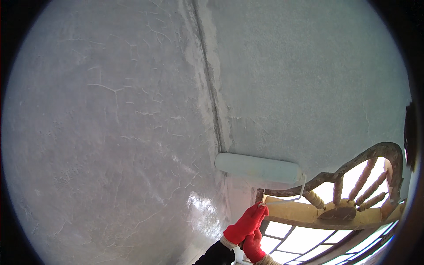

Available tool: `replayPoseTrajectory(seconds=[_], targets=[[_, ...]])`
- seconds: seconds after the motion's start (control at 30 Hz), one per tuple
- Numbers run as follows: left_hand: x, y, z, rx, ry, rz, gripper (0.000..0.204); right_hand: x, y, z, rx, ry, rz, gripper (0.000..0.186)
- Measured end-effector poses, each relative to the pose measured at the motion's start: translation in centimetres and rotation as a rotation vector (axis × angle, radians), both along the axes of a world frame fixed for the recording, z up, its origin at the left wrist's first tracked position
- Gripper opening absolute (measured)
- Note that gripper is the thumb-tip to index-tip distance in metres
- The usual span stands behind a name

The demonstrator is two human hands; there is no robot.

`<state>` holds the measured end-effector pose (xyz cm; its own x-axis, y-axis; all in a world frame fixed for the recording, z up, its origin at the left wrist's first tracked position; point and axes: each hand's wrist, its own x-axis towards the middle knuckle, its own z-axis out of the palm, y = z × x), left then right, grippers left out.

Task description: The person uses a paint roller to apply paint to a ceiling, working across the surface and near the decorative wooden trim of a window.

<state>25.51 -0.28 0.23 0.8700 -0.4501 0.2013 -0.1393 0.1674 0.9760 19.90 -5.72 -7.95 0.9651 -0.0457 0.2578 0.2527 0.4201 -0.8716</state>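
A paint roller [258, 168] with a long pale sleeve lies against the grey plaster at the inner corner, its left end by the dark corner crack. From its right end a white wire frame [291, 199] bends down to my hands. My left hand [245, 224], in a red glove with a knitted cuff and dark sleeve, is closed around the handle just below the wire. Just beneath it, my right hand [253, 247], also red-gloved, is closed on the lower handle. Most of the handle is hidden by the gloves.
Fine raised cracks run over the left wall surface [110, 115]. A dark seam [207, 70] separates it from the smoother right surface [309, 79]. At lower right are a curved wooden frame with turned spindles [362, 179] and a bright barred window [304, 240], close to the roller's wire.
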Motion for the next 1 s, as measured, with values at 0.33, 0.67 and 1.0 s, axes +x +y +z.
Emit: replayPoseTrajectory(seconds=[0.33,0.67,1.0], targets=[[-0.1,1.0,10.8,0.004,0.052,-0.1,0.035,2.0,1.0,8.4,0.051,-0.101,-0.012,0.039],[-4.0,2.1,13.0,-0.159,-0.616,0.563,0.04,3.9,0.8,21.2,-0.01,-0.283,-0.203,0.026],[-6.0,2.6,13.8,-0.047,-0.863,0.733,0.048,7.0,0.1,38.1,-0.09,-0.509,-0.16,0.038]])
